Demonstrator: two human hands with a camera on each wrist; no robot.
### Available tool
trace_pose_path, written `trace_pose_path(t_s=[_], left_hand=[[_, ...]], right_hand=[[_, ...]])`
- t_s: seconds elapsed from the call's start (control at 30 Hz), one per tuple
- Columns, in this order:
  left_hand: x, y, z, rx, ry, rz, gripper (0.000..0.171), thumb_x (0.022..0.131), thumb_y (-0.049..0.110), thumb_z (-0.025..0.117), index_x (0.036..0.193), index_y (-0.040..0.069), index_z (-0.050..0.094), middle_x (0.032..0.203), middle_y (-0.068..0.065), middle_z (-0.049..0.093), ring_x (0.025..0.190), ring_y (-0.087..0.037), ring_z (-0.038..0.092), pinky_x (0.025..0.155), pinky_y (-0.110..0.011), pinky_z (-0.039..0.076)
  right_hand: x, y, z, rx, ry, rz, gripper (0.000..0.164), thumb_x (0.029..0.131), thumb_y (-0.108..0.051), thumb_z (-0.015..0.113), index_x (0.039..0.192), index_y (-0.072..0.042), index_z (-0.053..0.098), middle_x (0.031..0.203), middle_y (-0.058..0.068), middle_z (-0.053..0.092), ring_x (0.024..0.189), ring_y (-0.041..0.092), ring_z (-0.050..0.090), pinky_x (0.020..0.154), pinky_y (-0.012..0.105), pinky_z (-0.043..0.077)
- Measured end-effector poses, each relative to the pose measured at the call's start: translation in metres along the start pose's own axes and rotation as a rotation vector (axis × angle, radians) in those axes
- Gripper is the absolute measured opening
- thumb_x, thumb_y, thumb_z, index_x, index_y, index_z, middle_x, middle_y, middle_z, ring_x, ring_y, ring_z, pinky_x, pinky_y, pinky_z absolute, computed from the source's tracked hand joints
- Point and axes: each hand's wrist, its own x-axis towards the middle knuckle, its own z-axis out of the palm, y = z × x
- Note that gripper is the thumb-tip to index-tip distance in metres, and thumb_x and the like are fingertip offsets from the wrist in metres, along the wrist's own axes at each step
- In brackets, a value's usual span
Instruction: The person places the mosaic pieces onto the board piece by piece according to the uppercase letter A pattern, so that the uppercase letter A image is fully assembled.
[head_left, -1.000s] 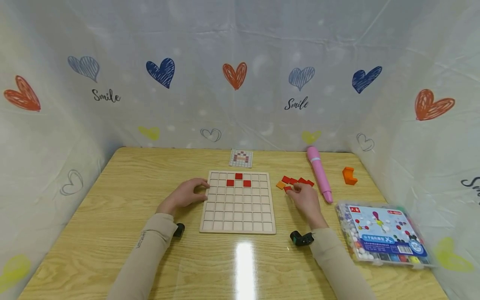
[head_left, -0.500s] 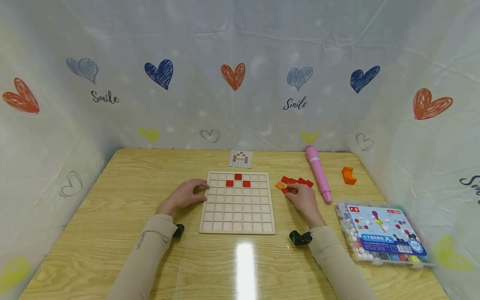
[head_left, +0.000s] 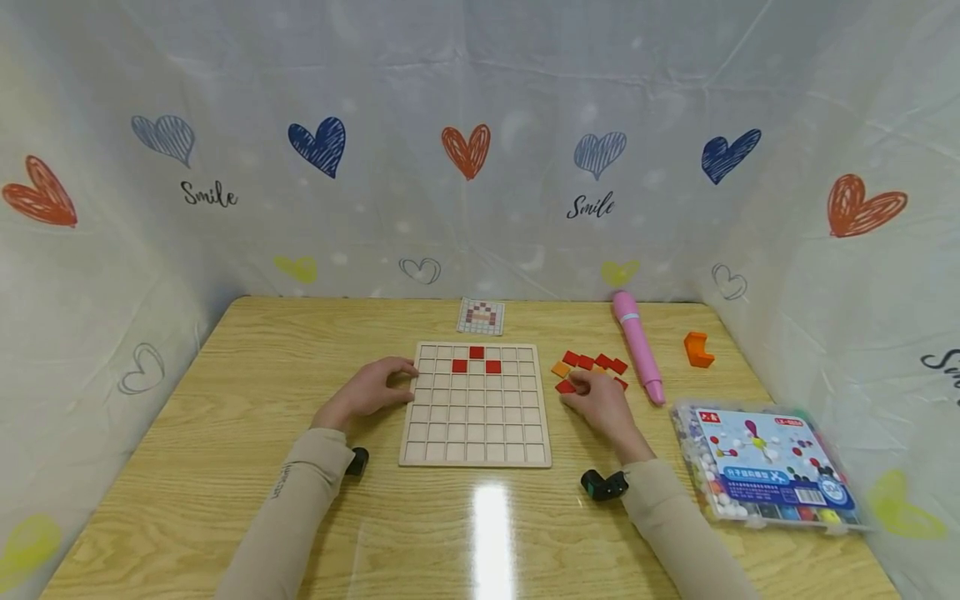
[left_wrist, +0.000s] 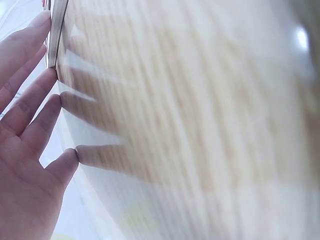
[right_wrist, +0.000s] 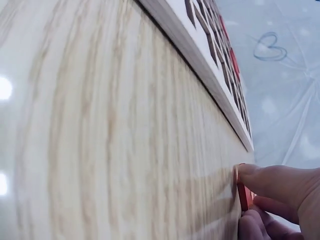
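A square wooden grid board (head_left: 475,408) lies mid-table, with three red tiles seated in its far cells, one of them a red tile (head_left: 477,352) in the farthest row. My left hand (head_left: 372,386) rests along the board's left edge, thumb and fingertips at the rim, fingers fairly straight in the left wrist view. To the right of the board, my right hand (head_left: 602,403) pinches a red tile (right_wrist: 244,196) between thumb and fingers, low against the table. Around these fingertips lie several loose red tiles (head_left: 617,366) and an orange tile (head_left: 560,369), partly covered by the hand.
A small printed pattern card (head_left: 481,317) lies behind the board. On the right are a pink pen-shaped stick (head_left: 639,348), an orange bracket-like piece (head_left: 699,350) and a clear box (head_left: 772,467) of coloured parts. A patterned cloth (head_left: 465,225) hangs round the table's back and sides.
My right hand has shifted slightly toward me, and a red tile at its fingertips now lies nearer the board. More of the loose tiles show behind it. The left hand stays put.
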Motion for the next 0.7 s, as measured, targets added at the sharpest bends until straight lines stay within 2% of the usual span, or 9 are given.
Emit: trace_pose_path(t_s=[0.23,0.33,0.7], left_hand=[[-0.0008,0.0010,0.0002,0.004,-0.005,-0.003,0.037,0.090,0.014,0.072,0.124,0.004,0.063,0.143,-0.019,0.049,0.137,-0.040,0.037,0.115,-0.052,0.029],[-0.0008,0.0008,0.0002,0.003,-0.003,-0.008,0.037,0.090,0.014,0.072,0.124,0.004,0.063,0.143,-0.018,0.049,0.137,-0.040,0.036,0.115,-0.052,0.028],[0.0014,-0.0016,0.0000,-0.005,0.000,-0.010,0.036,0.089,0.013,0.073,0.123,0.005,0.063,0.143,-0.018,0.049,0.138,-0.039,0.036,0.116,-0.052,0.027]], right_hand=[[0.0022,0.0001,0.0021,-0.017,-0.005,0.012,0.032,0.086,-0.009,0.074,0.116,0.003,0.070,0.107,0.018,0.067,0.093,0.029,0.065,0.082,0.044,0.055],[0.0018,0.0001,0.0014,-0.024,-0.013,0.010,0.030,0.086,-0.008,0.074,0.115,0.002,0.070,0.108,0.017,0.068,0.093,0.028,0.065,0.082,0.044,0.055],[0.0018,-0.0005,0.0009,0.008,-0.049,0.017,0.036,0.084,-0.009,0.076,0.115,0.006,0.068,0.103,0.016,0.066,0.086,0.025,0.065,0.079,0.042,0.055]])
